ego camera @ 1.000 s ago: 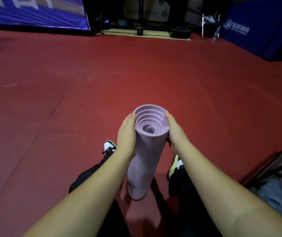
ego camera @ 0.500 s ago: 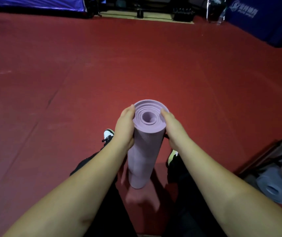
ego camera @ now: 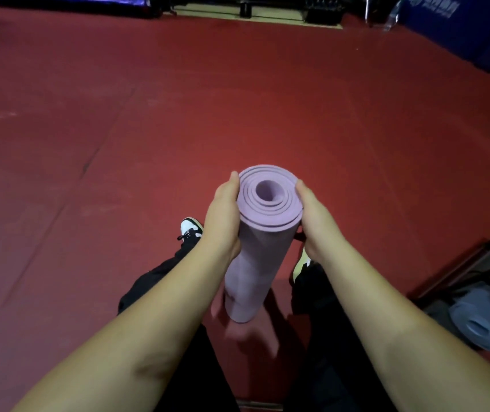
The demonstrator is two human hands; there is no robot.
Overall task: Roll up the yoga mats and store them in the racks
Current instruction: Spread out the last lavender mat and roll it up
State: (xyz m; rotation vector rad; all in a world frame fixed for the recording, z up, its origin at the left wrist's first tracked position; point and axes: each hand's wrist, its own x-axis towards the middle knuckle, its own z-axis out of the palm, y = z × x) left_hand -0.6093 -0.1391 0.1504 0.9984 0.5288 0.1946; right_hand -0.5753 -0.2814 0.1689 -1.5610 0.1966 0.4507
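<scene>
- The lilac rolled yoga mat (ego camera: 260, 248) stands on end on the red floor (ego camera: 119, 173), between the person's shoes, and both hands clasp its upper end.
- The left hand (ego camera: 223, 212) presses against one side of the roll just below the top rim, thumb lying up along the edge; its fingers wrap behind the roll and are hidden.
- The right hand (ego camera: 315, 215) mirrors it on the opposite side, thumb tip at the rim, palm flat to the mat, fingers likewise out of sight behind.
- Step in hand, as I judge it: squaring and tightening the roll. Doing it well likely means keeping the lower end planted, squeezing evenly from both sides, and twisting so the coils close up without the inner layers telescoping upward.
- The long axis runs near vertical, leaning slightly: the top end, between the palms, tips away from the body, while the foot sits below the grip, closer to the legs.
- The open spiral end faces up toward the camera, its layers nearly flush.
- Beyond the right forearm, a rack (ego camera: 461, 263) holds a grey rolled mat (ego camera: 478, 325); carrying the roll there looks like the next move.
</scene>
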